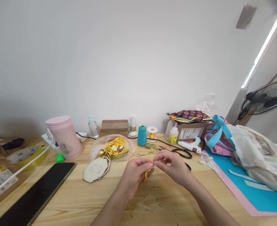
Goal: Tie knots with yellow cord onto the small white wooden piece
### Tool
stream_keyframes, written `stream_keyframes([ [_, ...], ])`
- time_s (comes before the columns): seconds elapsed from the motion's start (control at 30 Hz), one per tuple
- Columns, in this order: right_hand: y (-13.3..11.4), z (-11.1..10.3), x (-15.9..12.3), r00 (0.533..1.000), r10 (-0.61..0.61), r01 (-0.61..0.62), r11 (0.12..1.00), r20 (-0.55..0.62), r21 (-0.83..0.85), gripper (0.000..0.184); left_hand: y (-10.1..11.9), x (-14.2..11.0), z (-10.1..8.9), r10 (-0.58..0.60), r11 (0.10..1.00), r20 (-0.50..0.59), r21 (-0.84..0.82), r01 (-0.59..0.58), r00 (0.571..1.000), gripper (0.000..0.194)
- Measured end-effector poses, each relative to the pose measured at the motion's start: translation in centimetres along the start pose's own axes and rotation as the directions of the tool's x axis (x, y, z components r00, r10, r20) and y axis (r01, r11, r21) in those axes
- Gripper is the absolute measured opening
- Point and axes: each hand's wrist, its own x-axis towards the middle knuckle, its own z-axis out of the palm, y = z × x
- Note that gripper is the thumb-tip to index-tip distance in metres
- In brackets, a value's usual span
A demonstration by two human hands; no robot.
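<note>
Over the middle of the wooden table, my left hand (138, 170) pinches a yellow cord (147, 174) between thumb and finger, and a short length of it hangs below. Close against it, my right hand (171, 165) is closed in a pinch at the cord's upper end. The fingertips of both hands almost meet, so the small part between them is mostly hidden. Behind my hands lie green thread (150, 146) and black-handled scissors (182, 153), partly covered by my right hand. A plastic bag (129, 146) with yellow cords (116, 147) and gold bells lies to the left.
Along the wall stand a pink tumbler (65, 138), a teal thread cone (142, 136), a glue bottle (173, 135) and a white glue gun (190, 145). A phone (37, 194) lies front left. Blue sheet (260, 194) and white cloth (258, 150) cover the right side.
</note>
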Motion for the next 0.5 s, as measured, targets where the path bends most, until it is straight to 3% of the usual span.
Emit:
stream_keyframes([
  [0.13, 0.14, 0.13, -0.07, 0.997, -0.083, 0.082, 0.994, 0.0, -0.074, 0.01, -0.06, 0.07, -0.04, 0.002, 1.0, -0.02, 0.024, -0.002, 1.0, 0.013],
  [0.3, 0.06, 0.41, -0.11, 0.993, -0.116, 0.115, 0.99, -0.009, -0.078, 0.011, 0.01, 0.1, -0.12, -0.011, 0.998, 0.001, -0.062, 0.011, 1.0, 0.011],
  [0.4, 0.09, 0.46, -0.15, 0.987, -0.159, 0.154, 0.981, -0.033, -0.121, 0.01, -0.07, 0.14, -0.17, 0.009, 1.0, 0.005, 0.007, -0.009, 1.0, 0.011],
  [0.5, 0.18, 0.35, -0.22, 0.981, -0.191, 0.184, 0.963, -0.02, -0.196, 0.01, -0.1, 0.14, -0.04, 0.041, 0.99, -0.066, 0.135, -0.032, 0.997, 0.013],
])
